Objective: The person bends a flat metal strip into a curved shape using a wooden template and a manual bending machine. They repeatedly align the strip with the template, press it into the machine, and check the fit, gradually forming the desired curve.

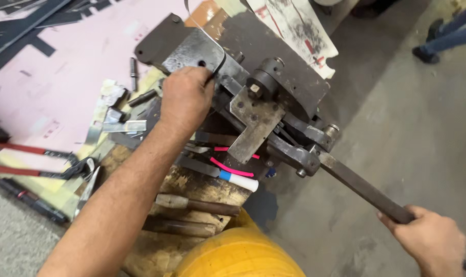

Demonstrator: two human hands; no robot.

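Knee or lap in yellow cloth [240, 256] sits lowest in view, right against the worn wooden bench [192, 190]. Your right hand [432, 240] is wrapped shut around the far end of the long steel lever bar [363, 191], down at the lower right, over the grey concrete floor [407, 118]. On the bench edge near you lie two wood-handled tools [197, 205], then a white marker with a blue band [238, 180] and a pink strip [232, 167] just under the machine. Off to your left, red-handled pliers [35, 161] rest on the bench, with small bright metal offcuts [115, 120] and a short steel pin [134, 72] beyond them. The lever bar runs up and left to a pivoted link on the hand-operated metal bending machine [263, 97], which stands on the bench in mid frame. Your left hand [185, 97] is closed on the machine's left side, fingers pinching a thin curved metal strip [220, 54] against its flat steel plate; the strip arcs upward from your fingers. Farther back lies a pink sheet [74, 56], and another person's dark shoe [425, 54] shows at the top right.
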